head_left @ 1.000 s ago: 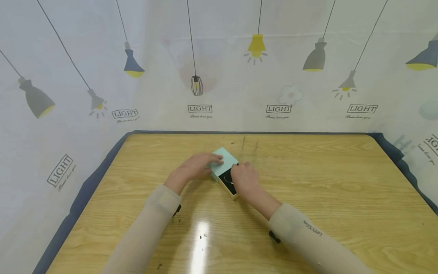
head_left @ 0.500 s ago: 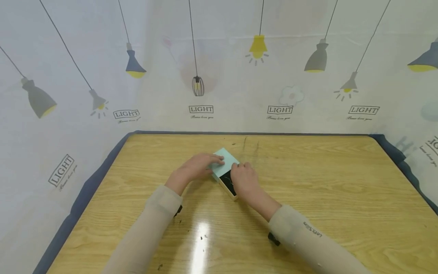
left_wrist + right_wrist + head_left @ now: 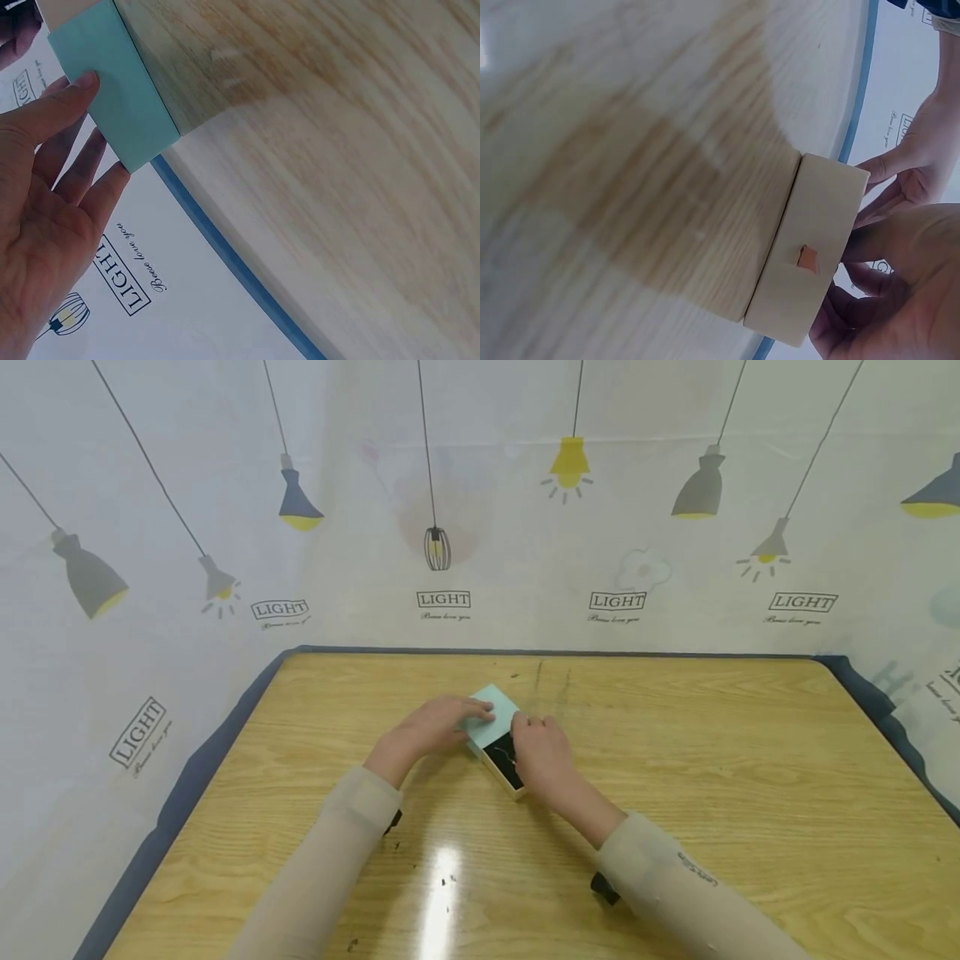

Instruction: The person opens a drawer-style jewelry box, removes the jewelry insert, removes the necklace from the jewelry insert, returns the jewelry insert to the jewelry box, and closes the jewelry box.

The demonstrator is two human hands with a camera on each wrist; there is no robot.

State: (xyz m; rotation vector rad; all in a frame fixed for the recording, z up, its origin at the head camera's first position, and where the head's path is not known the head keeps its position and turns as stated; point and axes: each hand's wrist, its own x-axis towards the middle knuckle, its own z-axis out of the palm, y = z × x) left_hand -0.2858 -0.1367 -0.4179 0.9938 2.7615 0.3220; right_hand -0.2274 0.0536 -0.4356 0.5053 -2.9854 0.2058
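Note:
A small box with a pale teal sleeve (image 3: 495, 703) lies at an angle on the wooden table. Its cream drawer (image 3: 810, 217) is part way out toward me, showing a black lining (image 3: 504, 770) with a thin silver chain (image 3: 504, 752) on it. My left hand (image 3: 431, 727) grips the sleeve, thumb on top and fingers along the side, as the left wrist view shows. My right hand (image 3: 543, 752) is bent over the drawer's right side, fingers curled at the lining. Its fingertips are hidden, so whether they pinch the chain or the drawer wall cannot be told.
The wooden table (image 3: 712, 760) spreads around the box, with a dark blue edge band. A white curtain (image 3: 510, 510) printed with lamps stands behind it. An orange tab (image 3: 808, 259) shows on the drawer's front face. Dark devices (image 3: 604, 888) sit under the sleeve cuffs.
My left hand and the box hold their place. My right hand shifts only slightly at the drawer, and the visible part of the chain changes its curve. The head view drifts a little.

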